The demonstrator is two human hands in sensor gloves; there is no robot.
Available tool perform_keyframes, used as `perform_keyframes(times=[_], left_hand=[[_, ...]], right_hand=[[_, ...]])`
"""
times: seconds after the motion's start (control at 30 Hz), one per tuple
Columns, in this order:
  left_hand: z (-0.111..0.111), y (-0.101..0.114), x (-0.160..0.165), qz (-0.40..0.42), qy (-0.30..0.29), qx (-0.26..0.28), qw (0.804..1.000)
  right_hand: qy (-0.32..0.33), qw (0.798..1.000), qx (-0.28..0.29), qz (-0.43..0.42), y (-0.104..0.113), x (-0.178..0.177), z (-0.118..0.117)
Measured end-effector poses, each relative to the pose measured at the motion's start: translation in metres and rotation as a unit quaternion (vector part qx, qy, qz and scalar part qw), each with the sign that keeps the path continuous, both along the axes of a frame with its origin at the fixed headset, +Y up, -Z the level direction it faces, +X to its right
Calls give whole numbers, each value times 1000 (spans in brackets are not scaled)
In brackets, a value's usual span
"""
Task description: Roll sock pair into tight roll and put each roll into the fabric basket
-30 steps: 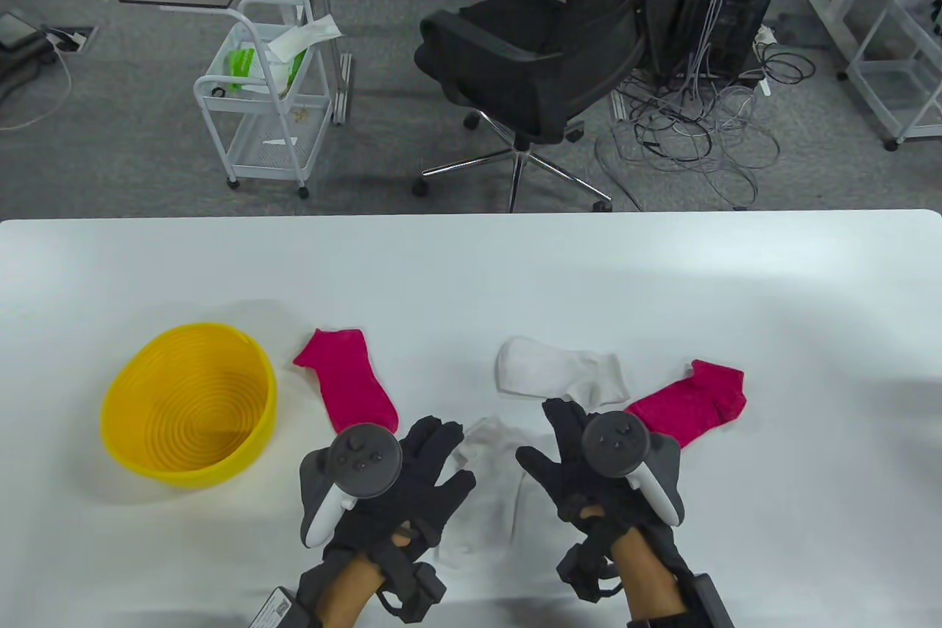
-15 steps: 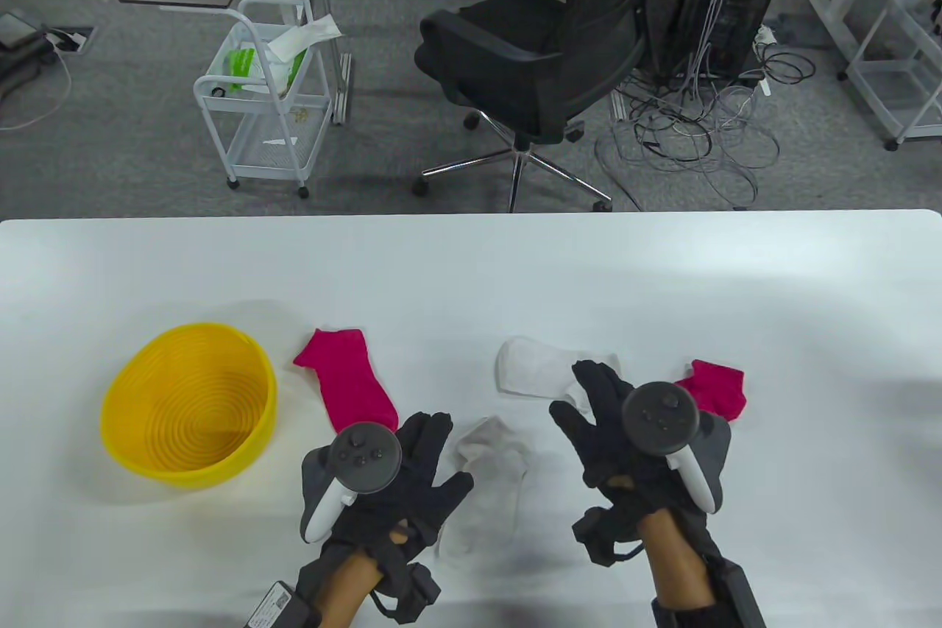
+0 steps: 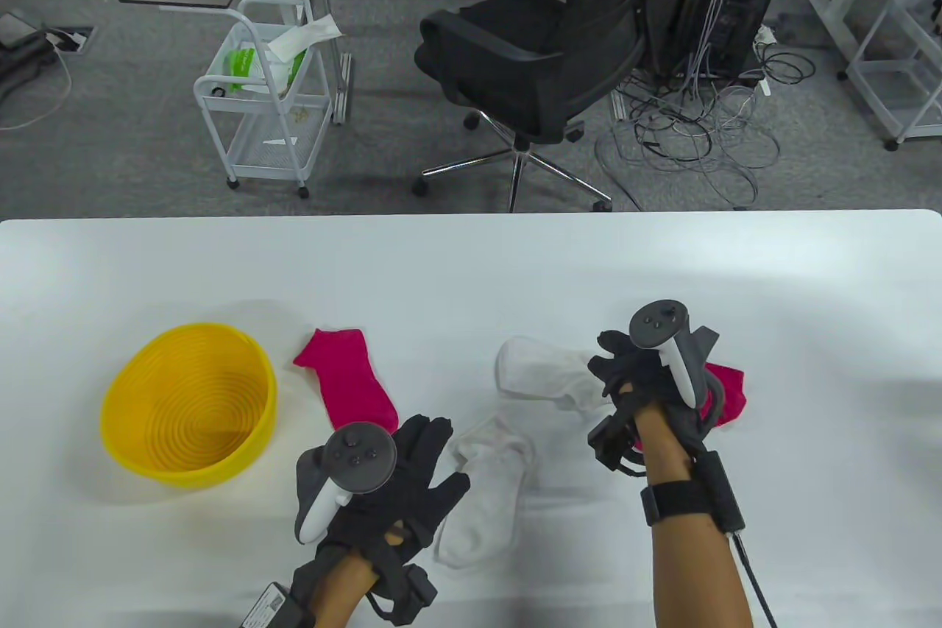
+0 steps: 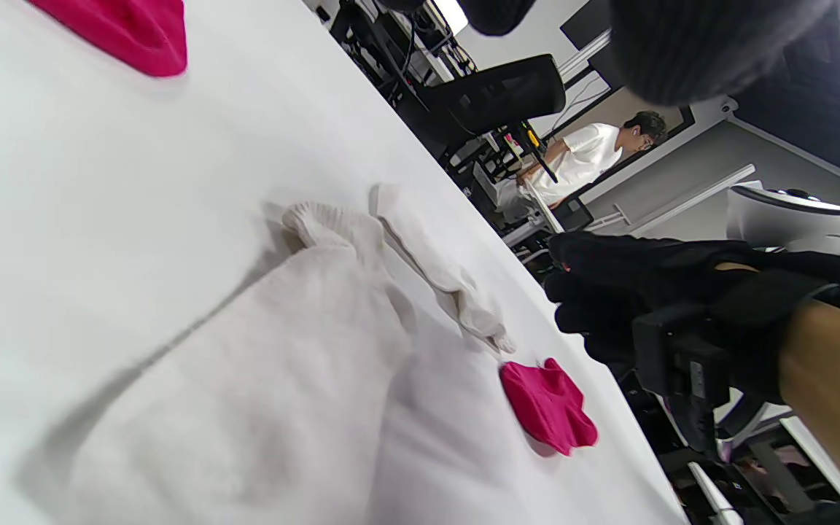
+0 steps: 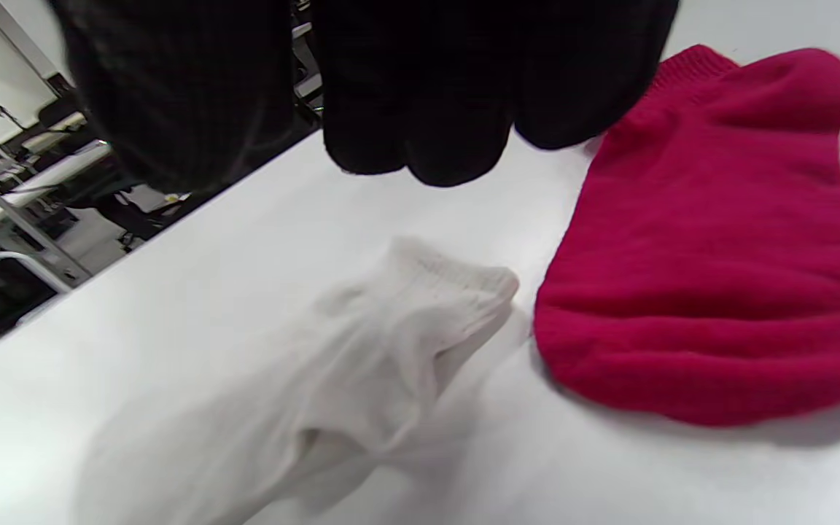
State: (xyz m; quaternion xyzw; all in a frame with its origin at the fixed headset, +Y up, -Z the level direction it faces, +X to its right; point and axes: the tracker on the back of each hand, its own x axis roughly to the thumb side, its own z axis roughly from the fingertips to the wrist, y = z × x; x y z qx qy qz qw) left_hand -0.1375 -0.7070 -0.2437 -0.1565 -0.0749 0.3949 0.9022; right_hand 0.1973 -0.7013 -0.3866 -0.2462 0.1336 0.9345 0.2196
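Observation:
A yellow basket (image 3: 189,403) stands at the left of the table. Four loose socks lie flat: a pink sock (image 3: 346,378) beside the basket, a near white sock (image 3: 489,495), a far white sock (image 3: 541,370) and a second pink sock (image 3: 730,392). My left hand (image 3: 434,459) lies flat and open on the table, its thumb at the near white sock's edge (image 4: 281,408). My right hand (image 3: 622,363) hovers over the far white sock's cuff (image 5: 456,284), its fingers (image 5: 420,95) loosely bent and holding nothing. It partly hides the second pink sock (image 5: 719,255).
The table's far edge (image 3: 471,216) runs across the middle of the view. Beyond it on the floor are a black office chair (image 3: 544,61), a white trolley (image 3: 265,90) and tangled cables (image 3: 692,135). A person in white sits in the background (image 4: 588,160).
My right hand has left the near white sock and moved forward and right to the far white sock's cuff. The near white sock now lies uncovered. The left hand has barely moved.

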Motion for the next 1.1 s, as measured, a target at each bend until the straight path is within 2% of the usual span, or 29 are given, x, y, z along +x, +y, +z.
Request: perform_keyframes(times=[0.2, 0.47, 0.57, 0.67, 0.9, 1.03, 1.1], left_hand=[[1, 6, 0, -18, 6, 17, 1000], [-1, 2, -2, -41, 16, 3, 999], [-1, 2, -2, -42, 17, 5, 999], [-1, 0, 0, -47, 13, 2, 999], [-2, 0, 0, -44, 9, -1, 999], [-2, -1, -2, -41, 10, -6, 999], [-2, -1, -2, -37, 11, -5, 999]], right_hand=[[-35, 999, -30, 18, -23, 4, -22], [-70, 992, -63, 80, -50, 5, -39], [-59, 991, -62, 102, -54, 3, -43], [-51, 987, -45, 147, -57, 1, -46], [-42, 987, -30, 154, -62, -2, -50], [-39, 992, 1, 116, -59, 0, -46], [-28, 994, 30, 96, -49, -4, -41]])
